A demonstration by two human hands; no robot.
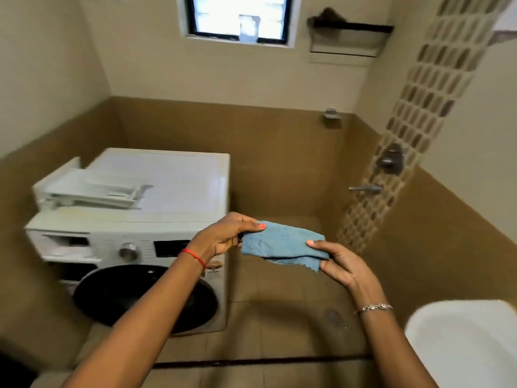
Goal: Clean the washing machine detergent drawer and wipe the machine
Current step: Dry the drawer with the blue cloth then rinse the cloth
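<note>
Detergent drawer [92,189] atop washing machine [173,186], blue cloth [282,245] pinched by left hand [223,239], right hand [341,264]

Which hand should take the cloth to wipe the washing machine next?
Probably the left hand: it pinches the blue cloth and is nearer the washing machine. The right hand grips the cloth's far end, away from it.

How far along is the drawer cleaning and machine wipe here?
Done: the detergent drawer is out, lying on top of the washing machine, its slot open; whether it is clean cannot be told. In hand: the left hand and right hand hold a blue cloth, clear of the machine. Left: wiping the machine, refitting the drawer.
</note>
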